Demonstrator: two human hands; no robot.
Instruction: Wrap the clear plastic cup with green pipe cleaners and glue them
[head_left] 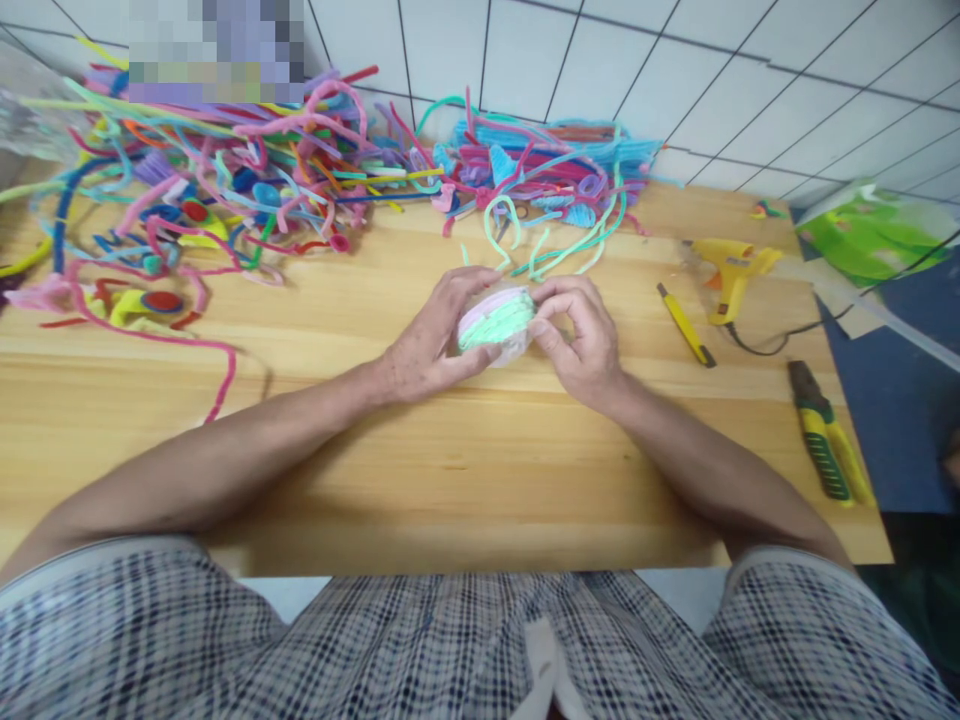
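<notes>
Plaid garment [450,650], bundle [496,320] between hands [429,348] [589,345]

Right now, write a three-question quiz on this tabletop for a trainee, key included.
1. True or false: the left hand holds the green-and-lilac bundle.
2. Which lies nearest the right edge of the table? A) yellow utility knife; B) pliers; C) pipe-cleaner pile.
3. Fill in: the body of the glue gun is coloured ____.
Key: 1 true; 2 B; 3 yellow.
</notes>
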